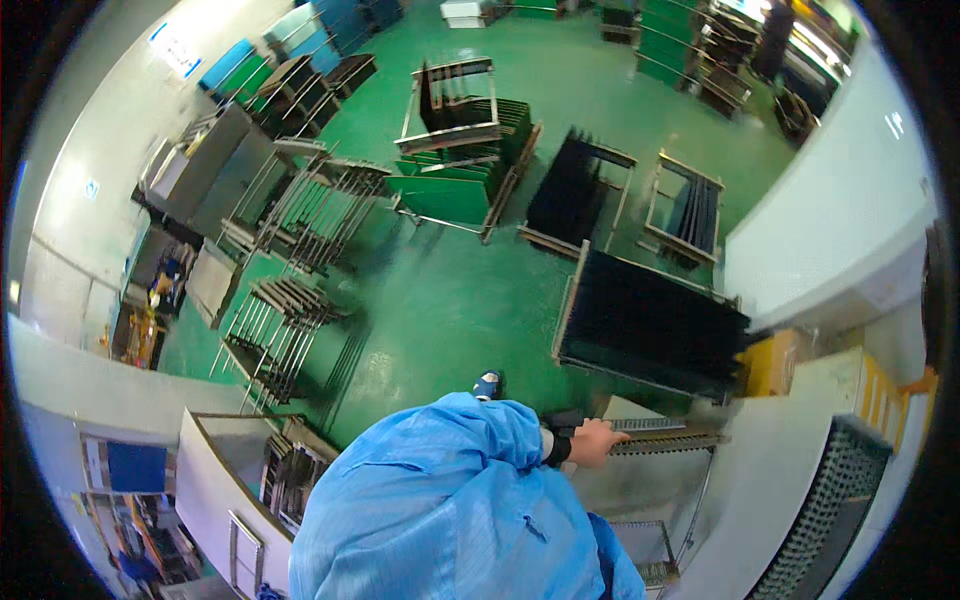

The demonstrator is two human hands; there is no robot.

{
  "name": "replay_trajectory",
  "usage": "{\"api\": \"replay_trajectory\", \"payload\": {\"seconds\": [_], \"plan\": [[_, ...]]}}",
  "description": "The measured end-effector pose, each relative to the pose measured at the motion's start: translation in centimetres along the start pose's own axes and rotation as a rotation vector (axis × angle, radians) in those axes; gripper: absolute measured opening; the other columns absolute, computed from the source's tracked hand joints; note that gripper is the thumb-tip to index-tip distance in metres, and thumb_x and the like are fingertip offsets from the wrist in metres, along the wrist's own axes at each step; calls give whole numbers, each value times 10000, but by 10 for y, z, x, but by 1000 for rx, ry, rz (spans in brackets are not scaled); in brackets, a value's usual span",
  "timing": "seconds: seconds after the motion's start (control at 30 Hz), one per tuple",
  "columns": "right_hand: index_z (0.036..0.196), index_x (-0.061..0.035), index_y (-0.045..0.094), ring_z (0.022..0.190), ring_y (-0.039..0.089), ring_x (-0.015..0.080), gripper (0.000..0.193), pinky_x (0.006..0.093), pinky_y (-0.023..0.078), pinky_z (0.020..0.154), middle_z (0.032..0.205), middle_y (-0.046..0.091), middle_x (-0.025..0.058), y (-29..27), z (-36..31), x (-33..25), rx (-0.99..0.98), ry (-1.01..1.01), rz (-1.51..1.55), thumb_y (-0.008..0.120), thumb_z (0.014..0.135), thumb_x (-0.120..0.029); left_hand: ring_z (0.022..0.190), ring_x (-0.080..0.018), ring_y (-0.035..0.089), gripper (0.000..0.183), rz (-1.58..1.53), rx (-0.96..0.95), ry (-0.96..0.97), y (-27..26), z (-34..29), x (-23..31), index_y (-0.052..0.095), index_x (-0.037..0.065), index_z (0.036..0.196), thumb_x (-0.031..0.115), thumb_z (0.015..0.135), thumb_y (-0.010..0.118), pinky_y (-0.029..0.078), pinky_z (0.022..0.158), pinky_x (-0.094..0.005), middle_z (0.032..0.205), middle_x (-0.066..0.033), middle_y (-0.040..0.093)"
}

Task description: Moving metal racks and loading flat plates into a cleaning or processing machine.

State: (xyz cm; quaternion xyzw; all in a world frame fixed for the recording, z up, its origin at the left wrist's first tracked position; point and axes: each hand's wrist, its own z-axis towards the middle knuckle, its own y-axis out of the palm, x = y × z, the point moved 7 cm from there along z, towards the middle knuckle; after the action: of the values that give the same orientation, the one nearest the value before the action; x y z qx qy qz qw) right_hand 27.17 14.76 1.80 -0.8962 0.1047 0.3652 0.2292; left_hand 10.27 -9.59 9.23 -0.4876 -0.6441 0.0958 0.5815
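At the hand [593,443] runs a narrow, brownish, toothed rail [672,443]

Bare hand [592,444] in view: one. Toothed strips [668,442] nearest hand: two. Blue shoe [487,383]: one. Black-panel racks [650,325], right of centre: three. Green-panel rack [450,198], upper centre: one. Bare-barred racks [290,298], left: two. Individual panels [560,195]: too crowded to count.

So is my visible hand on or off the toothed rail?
On, it appears: the fingers overlap the left end of the toothed rail. Grip firmness I cannot tell.
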Motion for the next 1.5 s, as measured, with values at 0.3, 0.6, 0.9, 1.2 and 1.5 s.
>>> {"api": "replay_trajectory", "payload": {"seconds": [0.3, 0.6, 0.9, 1.2, 1.5], "plan": [[991, -16, 607, 832, 579, 197, 332, 349, 474, 733, 949, 605, 72, 72, -30, -92, 48, -80, -197, 654, 857, -315, 889, -362, 550, 722, -202, 329, -4, -152, -95, -120, 502, 185, 1330, 63, 627, 613, 445, 702, -463, 919, -152, 545], [928, -7, 611, 742, 588, 181, 314, 341, 479, 666, 869, 613, 56, 223, -75, -215, -16, -237, -353, 673, 841, -302, 1010, -361, 550, 674, -470, 764, -205, -290, -236, -311, 512, 149, 1310, 49, 647, 581, 461, 858, -434, 1067, -164, 571], [925, 7, 593, 807, 547, 162, 174, 315, 422, 739, 905, 595, 56, 532, -161, -346, -661, -641, -87, 633, 851, -145, 1101, -333, 551, 584, -762, 1255, -618, -311, -417, -455, 535, 51, 1264, 68, 685, 608, 435, 964, -393, 1160, -197, 581], [678, -81, 473, 631, 357, 45, 264, 257, 286, 555, 673, 424, -70, 809, -281, -398, -1048, -804, -241, 720, 772, -85, 841, -124, 568, 493, -909, 1707, -953, -319, -541, -513, 558, -32, 1170, 82, 702, 659, 475, 765, -278, 924, -52, 628], [708, -41, 535, 623, 424, 59, 227, 246, 349, 558, 669, 502, -39, 1025, -385, -466, -1307, -859, -285, 743, 763, -111, 763, -84, 547, 291, -852, 2042, -864, -428, -583, -582, 587, 3, 1026, 7, 740, 643, 460, 703, -254, 873, -3, 619]]}}
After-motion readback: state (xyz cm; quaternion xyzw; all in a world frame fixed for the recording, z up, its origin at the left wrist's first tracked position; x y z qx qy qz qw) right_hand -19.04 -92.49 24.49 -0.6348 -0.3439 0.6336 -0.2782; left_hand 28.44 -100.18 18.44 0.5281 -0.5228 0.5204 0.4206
